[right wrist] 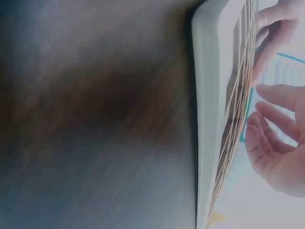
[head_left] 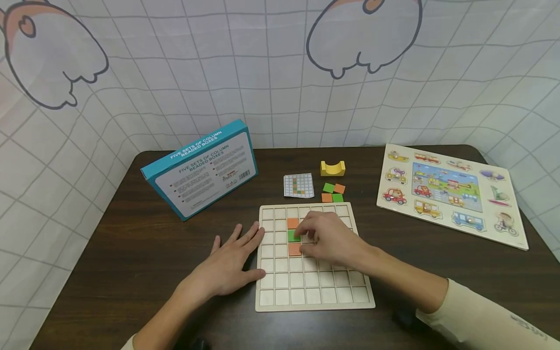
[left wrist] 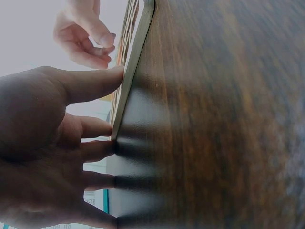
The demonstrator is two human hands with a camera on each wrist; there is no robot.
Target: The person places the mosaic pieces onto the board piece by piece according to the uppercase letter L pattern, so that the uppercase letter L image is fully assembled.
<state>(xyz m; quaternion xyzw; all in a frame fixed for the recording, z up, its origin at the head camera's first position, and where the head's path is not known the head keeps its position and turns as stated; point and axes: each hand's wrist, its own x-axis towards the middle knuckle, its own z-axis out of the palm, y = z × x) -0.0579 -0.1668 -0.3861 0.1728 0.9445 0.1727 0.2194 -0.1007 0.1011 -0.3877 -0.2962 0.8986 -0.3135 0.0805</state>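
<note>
In the head view, a pale wooden grid board (head_left: 315, 307) lies on the dark table. One column holds an orange tile (head_left: 292, 223), a green tile (head_left: 291, 236) below it, and a second orange tile (head_left: 294, 250) under that. My right hand (head_left: 328, 238) is over the board, its fingertips at the green tile and the lower orange one. No tile shows between thumb and fingers in the right wrist view. My left hand (head_left: 232, 265) lies flat with spread fingers; its thumb (left wrist: 95, 85) touches the board's left edge.
Beyond the board are a printed grid card (head_left: 299, 185), several loose green and orange tiles (head_left: 338, 198), and a yellow curved block (head_left: 332, 169). A blue box (head_left: 205, 170) stands at the back left. A vehicle picture puzzle (head_left: 455, 194) lies at the right.
</note>
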